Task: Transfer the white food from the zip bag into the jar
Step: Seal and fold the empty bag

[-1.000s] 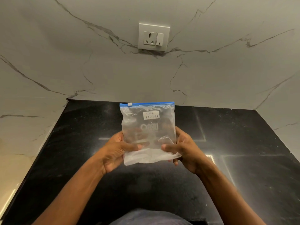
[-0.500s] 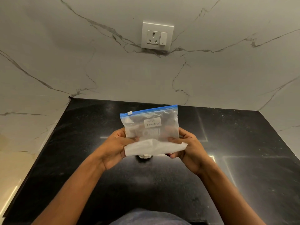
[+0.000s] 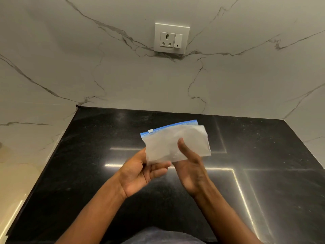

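Observation:
A clear zip bag [image 3: 161,147] with a blue zip strip and a small white slider is folded in half above the black counter. It looks flat, with a whitish film inside. My left hand [image 3: 139,175] holds its lower left corner, palm up. My right hand [image 3: 190,168] grips the bag's lower middle, thumb pressed on the front of the fold. No jar is in view.
The black stone counter [image 3: 88,164] stretches out below my hands, with marble walls behind and at both sides. A white wall socket with a switch [image 3: 171,38] sits on the back wall. Ceiling lights reflect off the counter.
The bag's lower half has been folded up over the front, covering the label. Both hands moved slightly right with the bag, which now tilts up to the right.

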`<action>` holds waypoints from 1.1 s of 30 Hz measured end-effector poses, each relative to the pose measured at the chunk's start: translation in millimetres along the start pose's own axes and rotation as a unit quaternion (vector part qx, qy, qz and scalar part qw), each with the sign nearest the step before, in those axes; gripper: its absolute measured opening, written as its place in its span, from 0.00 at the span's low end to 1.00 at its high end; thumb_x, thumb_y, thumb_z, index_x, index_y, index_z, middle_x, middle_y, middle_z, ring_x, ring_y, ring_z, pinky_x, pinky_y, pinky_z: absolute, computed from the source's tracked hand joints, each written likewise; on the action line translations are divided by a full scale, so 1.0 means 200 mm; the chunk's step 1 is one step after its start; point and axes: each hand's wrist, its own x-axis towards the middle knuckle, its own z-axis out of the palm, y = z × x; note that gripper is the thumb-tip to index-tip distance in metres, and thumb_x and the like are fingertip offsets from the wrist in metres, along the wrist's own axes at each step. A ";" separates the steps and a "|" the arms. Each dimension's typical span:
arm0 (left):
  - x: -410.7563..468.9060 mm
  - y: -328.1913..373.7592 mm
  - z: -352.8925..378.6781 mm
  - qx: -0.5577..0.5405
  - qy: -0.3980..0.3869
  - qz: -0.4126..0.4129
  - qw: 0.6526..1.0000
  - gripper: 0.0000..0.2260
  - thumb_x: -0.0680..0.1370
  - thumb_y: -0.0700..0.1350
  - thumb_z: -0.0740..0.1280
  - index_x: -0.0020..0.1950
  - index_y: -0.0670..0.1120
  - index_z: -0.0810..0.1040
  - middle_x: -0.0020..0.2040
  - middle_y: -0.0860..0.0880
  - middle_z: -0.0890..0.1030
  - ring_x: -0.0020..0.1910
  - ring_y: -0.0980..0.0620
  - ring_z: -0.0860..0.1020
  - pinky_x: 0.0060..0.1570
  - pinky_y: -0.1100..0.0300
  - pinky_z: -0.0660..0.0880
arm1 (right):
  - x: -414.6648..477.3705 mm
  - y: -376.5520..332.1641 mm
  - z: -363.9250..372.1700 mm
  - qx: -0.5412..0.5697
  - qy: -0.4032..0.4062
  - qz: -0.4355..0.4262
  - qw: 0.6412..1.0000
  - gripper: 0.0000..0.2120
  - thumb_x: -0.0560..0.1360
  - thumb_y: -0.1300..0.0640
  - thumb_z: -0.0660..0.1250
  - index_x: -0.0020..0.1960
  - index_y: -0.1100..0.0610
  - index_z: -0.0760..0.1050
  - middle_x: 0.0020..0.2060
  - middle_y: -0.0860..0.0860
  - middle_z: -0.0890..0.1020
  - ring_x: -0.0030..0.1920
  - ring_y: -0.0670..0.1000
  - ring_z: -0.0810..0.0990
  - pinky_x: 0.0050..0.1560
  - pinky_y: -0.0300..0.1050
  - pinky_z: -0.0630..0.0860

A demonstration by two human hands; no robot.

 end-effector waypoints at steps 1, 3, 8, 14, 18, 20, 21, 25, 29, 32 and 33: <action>-0.01 0.00 -0.01 0.056 -0.006 0.009 0.998 0.16 0.84 0.40 0.59 0.70 0.48 0.77 0.57 0.38 0.87 0.45 0.43 0.89 0.41 0.51 0.87 | 0.02 -0.01 0.02 0.001 0.031 -0.005 1.000 0.31 0.74 0.55 0.77 0.74 0.59 0.72 0.66 0.63 0.81 0.67 0.65 0.79 0.65 0.64 0.79; -0.02 0.01 -0.05 0.159 -0.036 0.033 0.986 0.20 0.81 0.42 0.62 0.72 0.52 0.77 0.66 0.39 0.83 0.60 0.41 0.85 0.58 0.42 0.83 | 0.04 -0.03 0.03 0.016 0.063 -0.004 0.998 0.25 0.76 0.59 0.74 0.72 0.58 0.75 0.63 0.60 0.84 0.63 0.62 0.83 0.58 0.58 0.83; -0.02 0.01 -0.03 0.194 -0.079 0.131 0.969 0.43 0.65 0.51 0.82 0.78 0.52 0.69 0.71 0.46 0.79 0.70 0.45 0.78 0.70 0.46 0.75 | 0.04 -0.04 0.05 0.022 0.095 -0.006 0.995 0.25 0.74 0.61 0.74 0.70 0.58 0.76 0.60 0.59 0.85 0.60 0.59 0.85 0.53 0.56 0.84; 0.09 -0.03 0.09 0.100 0.133 0.203 0.965 0.14 0.80 0.45 0.71 0.65 0.45 0.81 0.58 0.42 0.87 0.59 0.40 0.86 0.58 0.41 0.83 | 0.02 0.04 0.08 -0.033 0.144 -0.040 0.988 0.23 0.72 0.65 0.77 0.65 0.56 0.79 0.56 0.57 0.87 0.58 0.58 0.87 0.59 0.61 0.83; 0.10 -0.05 0.11 0.057 0.132 0.161 0.976 0.10 0.85 0.45 0.65 0.62 0.44 0.82 0.55 0.41 0.88 0.51 0.44 0.88 0.51 0.47 0.84 | 0.01 0.08 0.06 -0.282 0.112 -0.208 0.930 0.18 0.79 0.65 0.71 0.68 0.56 0.77 0.55 0.49 0.87 0.56 0.53 0.87 0.54 0.51 0.85; 0.10 -0.05 0.13 0.064 0.119 0.158 0.978 0.11 0.86 0.45 0.63 0.62 0.44 0.82 0.56 0.41 0.88 0.51 0.45 0.88 0.52 0.48 0.83 | 0.02 0.12 0.03 -0.430 0.035 -0.321 0.843 0.26 0.81 0.65 0.68 0.78 0.57 0.70 0.68 0.52 0.81 0.69 0.55 0.81 0.65 0.56 0.80; 0.09 -0.05 0.14 0.074 0.108 0.160 0.978 0.12 0.86 0.45 0.62 0.63 0.44 0.82 0.57 0.42 0.88 0.54 0.46 0.88 0.53 0.50 0.84 | 0.03 0.15 0.00 -0.512 -0.010 -0.375 0.773 0.28 0.81 0.62 0.68 0.79 0.57 0.66 0.75 0.57 0.75 0.75 0.57 0.74 0.71 0.61 0.75; 0.07 -0.06 0.16 0.078 0.082 0.166 0.980 0.14 0.87 0.50 0.58 0.64 0.49 0.82 0.58 0.47 0.88 0.57 0.51 0.87 0.51 0.57 0.84 | 0.07 0.21 -0.05 -0.660 -0.070 -0.425 0.616 0.30 0.80 0.53 0.63 0.80 0.59 0.62 0.80 0.60 0.65 0.81 0.58 0.62 0.76 0.66 0.65; 0.07 -0.07 0.14 0.042 0.030 0.147 0.988 0.29 0.80 0.67 0.55 0.72 0.51 0.77 0.64 0.50 0.85 0.63 0.53 0.84 0.52 0.59 0.84 | 0.07 0.23 -0.04 -0.705 -0.052 -0.414 0.574 0.31 0.82 0.52 0.59 0.82 0.58 0.56 0.81 0.58 0.62 0.82 0.57 0.59 0.78 0.65 0.62; 0.08 -0.08 0.13 0.128 0.042 0.169 0.976 0.20 0.83 0.52 0.64 0.76 0.52 0.72 0.65 0.51 0.85 0.64 0.53 0.84 0.53 0.59 0.83 | 0.08 0.24 -0.04 -0.729 -0.044 -0.408 0.549 0.29 0.82 0.55 0.56 0.82 0.60 0.57 0.81 0.59 0.61 0.82 0.59 0.60 0.76 0.68 0.65; 0.09 -0.08 0.13 0.140 0.049 0.169 0.974 0.19 0.85 0.47 0.64 0.77 0.51 0.71 0.65 0.52 0.85 0.64 0.54 0.83 0.55 0.59 0.82 | 0.08 0.23 -0.04 -0.737 -0.046 -0.403 0.541 0.29 0.82 0.55 0.55 0.82 0.61 0.57 0.82 0.60 0.60 0.82 0.59 0.59 0.76 0.69 0.65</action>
